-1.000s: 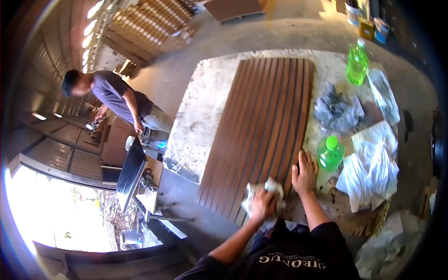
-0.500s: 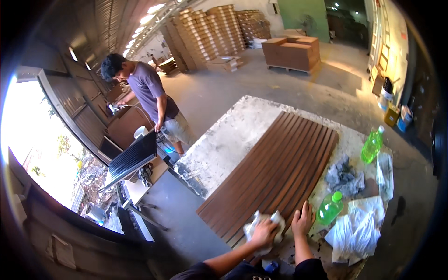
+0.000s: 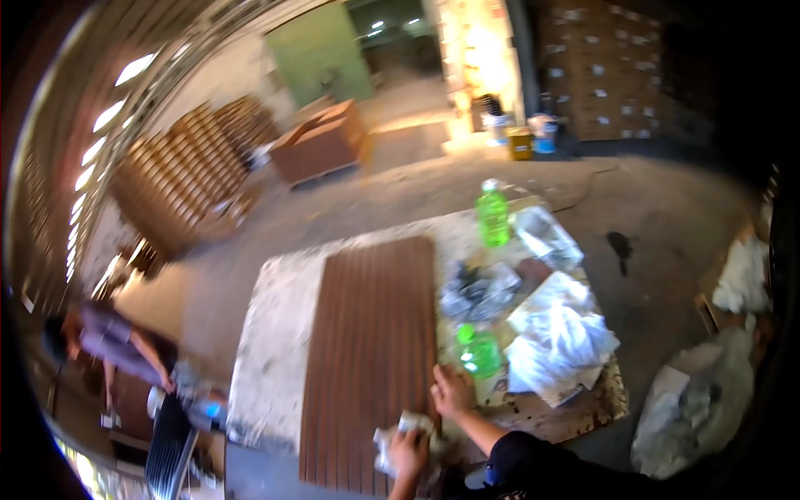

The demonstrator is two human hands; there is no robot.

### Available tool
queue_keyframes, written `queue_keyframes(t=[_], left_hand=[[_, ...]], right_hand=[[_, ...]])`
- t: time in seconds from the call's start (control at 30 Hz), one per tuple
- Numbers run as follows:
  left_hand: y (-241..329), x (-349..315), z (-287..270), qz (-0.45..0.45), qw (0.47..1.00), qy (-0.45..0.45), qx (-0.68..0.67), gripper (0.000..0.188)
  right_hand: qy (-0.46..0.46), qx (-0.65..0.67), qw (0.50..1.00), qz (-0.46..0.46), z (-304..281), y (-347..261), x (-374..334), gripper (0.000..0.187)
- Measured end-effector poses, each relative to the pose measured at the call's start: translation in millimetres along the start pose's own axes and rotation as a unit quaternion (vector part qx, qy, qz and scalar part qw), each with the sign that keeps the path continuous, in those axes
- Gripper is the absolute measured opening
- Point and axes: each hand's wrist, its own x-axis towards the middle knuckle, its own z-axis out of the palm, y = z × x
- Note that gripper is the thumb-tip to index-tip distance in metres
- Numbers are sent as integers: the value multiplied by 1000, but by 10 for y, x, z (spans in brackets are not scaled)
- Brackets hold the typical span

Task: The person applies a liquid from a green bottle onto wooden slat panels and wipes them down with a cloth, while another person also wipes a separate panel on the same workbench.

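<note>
A brown slatted wooden panel [image 3: 367, 333] lies along the pale, stained worktable [image 3: 271, 325] in front of me. My left hand [image 3: 408, 452] is closed around a crumpled white cloth [image 3: 385, 446], pressed onto the panel's near end. Against the panel's right edge rests my right hand [image 3: 452, 392], its fingers stretched out and thumb apart, with nothing seen in it. Just beyond that hand stands a clear bottle of green liquid [image 3: 478, 353] with a green cap. Motion blur softens the panel's grooves.
A grey rag [image 3: 479, 292], white cloths [image 3: 558, 346] and a second green bottle [image 3: 493, 218] occupy the table's right side. A person [image 3: 125, 342] at far left handles a dark slatted panel [image 3: 171, 446]. A large plastic bag [image 3: 696, 400] sits right of the table.
My view has swung right, shifting the table and the other person leftward in the picture. The left hand still holds the cloth on the panel; the right hand remains at its edge.
</note>
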Motion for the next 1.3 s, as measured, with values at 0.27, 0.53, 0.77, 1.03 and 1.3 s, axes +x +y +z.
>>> queue_keyframes(t=[0.27, 0.53, 0.77, 1.03, 1.3], left_hand=[[-139, 696, 221, 51, 998, 35, 10, 15], [-188, 573, 211, 87, 996, -1, 8, 12], [-85, 688, 217, 103, 994, 24, 24, 9], [-60, 1355, 484, 54, 998, 38, 10, 15], [-540, 345, -468, 53, 992, -17, 112, 18]], right_hand=[[-21, 6, 1000, 17, -182, -62, 8, 51], [-18, 20, 999, 27, -97, -46, -37, 51], [-9, 40, 999, 20, -107, -70, -48, 52], [3, 18, 1000, 9, -148, -100, 81, 48], [11, -13, 1000, -3, -74, -34, 70, 50]])
